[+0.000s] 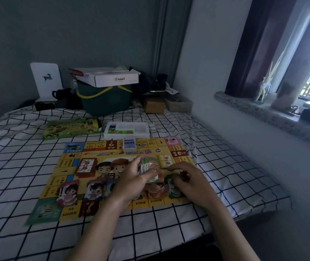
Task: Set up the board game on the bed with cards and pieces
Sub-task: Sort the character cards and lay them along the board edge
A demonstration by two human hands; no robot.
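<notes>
Above the yellow paper game board [71, 166] on the bed, left hand [131, 178] grips a green-and-white card stack [148, 167]; right hand [188, 178] apparently pinches green cards [173, 191].

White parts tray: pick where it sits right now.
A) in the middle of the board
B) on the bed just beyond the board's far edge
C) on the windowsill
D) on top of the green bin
B: the white parts tray rests on the checked bedsheet just past the far edge of the game board, right of the green game box.
</notes>
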